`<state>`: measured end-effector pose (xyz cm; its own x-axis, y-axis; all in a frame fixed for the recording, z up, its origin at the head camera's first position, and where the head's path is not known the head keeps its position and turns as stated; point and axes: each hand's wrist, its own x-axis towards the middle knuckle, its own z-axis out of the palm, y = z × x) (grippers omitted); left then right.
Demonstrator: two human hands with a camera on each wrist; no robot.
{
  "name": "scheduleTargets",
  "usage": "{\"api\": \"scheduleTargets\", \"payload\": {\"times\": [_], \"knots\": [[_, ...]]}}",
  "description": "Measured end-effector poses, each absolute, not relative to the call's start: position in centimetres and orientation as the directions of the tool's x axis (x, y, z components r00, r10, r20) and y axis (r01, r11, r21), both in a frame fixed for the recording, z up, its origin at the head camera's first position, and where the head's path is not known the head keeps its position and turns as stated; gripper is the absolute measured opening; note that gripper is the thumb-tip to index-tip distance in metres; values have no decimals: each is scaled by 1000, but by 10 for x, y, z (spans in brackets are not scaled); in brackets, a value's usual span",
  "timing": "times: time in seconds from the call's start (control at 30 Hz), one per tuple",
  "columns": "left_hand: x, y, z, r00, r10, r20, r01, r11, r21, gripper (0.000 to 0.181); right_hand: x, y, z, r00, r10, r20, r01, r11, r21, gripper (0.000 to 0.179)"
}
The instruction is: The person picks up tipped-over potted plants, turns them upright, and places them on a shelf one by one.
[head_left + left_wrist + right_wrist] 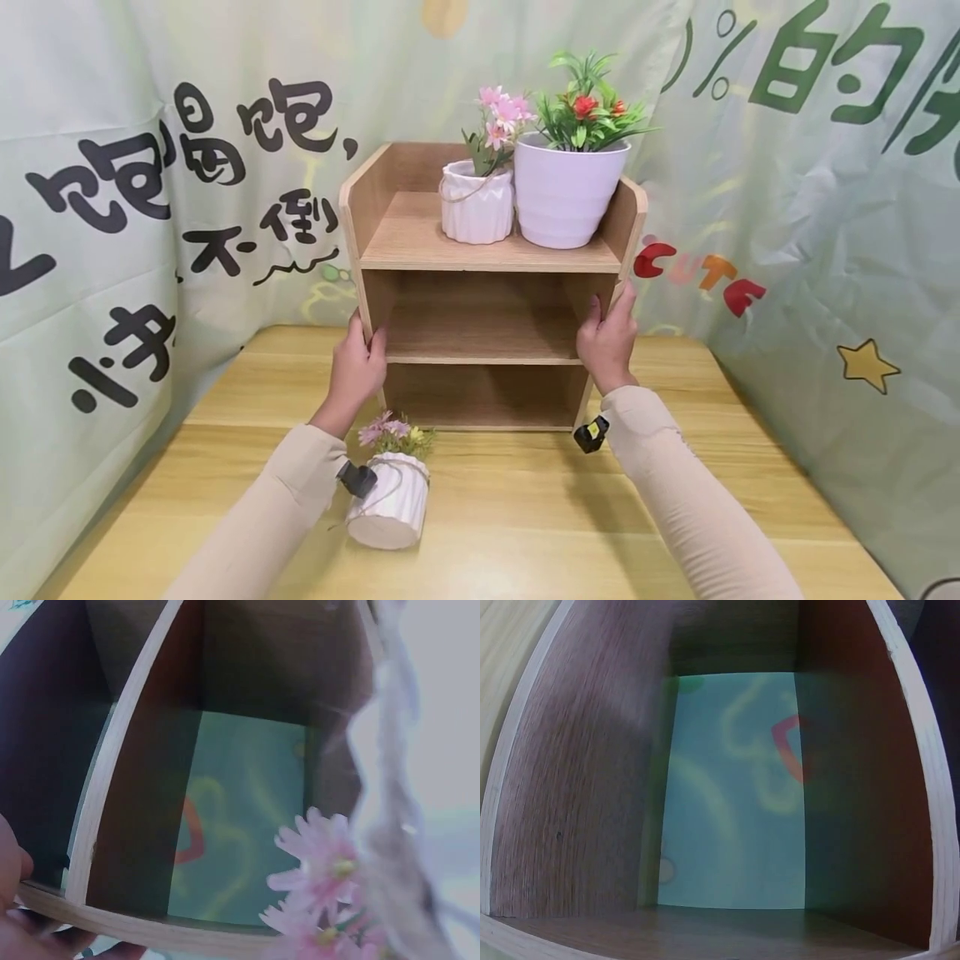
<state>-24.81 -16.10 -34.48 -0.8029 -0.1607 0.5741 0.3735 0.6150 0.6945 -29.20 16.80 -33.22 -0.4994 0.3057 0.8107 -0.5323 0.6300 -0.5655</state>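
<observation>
A light-brown wooden shelf (468, 363) with three levels stands between my hands. My left hand (358, 362) grips its left side panel, thumb toward the inside. On the opposite side panel, my right hand (609, 340) holds on at about the middle board's height. A small white ribbed pot (480, 204) with pink flowers and a larger white pot (566, 196) with red flowers stand on the top board. Below my left wrist, another white ribbed pot (397, 500) with flowers lies tipped on the table, its base toward me; its pink flowers (319, 870) show close in the left wrist view.
The shelf stands over a light wooden table (510, 517). Printed fabric sheets (247, 50) surround the table at the back and sides. In the right wrist view, the shelf's inside shows a pale opening (731, 795) at the back.
</observation>
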Motion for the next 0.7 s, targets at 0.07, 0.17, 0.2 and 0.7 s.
{"api": "scheduleTargets", "payload": {"times": [0.07, 0.17, 0.2, 0.7], "knots": [[-245, -163, -348, -817, -140, 559, 359, 635, 684, 47, -292, 167, -332, -499, 304, 812, -534, 630, -564, 44], [-241, -166, -351, -843, -98, 528, 347, 652, 675, 46, -291, 167, -333, -495, 303, 814, -536, 631, -561, 44], [-240, -167, -352, -852, -86, 516, 343, 654, 674, 47, -291, 167, -333, -493, 303, 816, -536, 633, -559, 44], [-215, -175, -349, -991, 83, 100, 129, 718, 684, 86, -290, 166, -333, -477, 305, 824, -540, 638, -549, 43]]}}
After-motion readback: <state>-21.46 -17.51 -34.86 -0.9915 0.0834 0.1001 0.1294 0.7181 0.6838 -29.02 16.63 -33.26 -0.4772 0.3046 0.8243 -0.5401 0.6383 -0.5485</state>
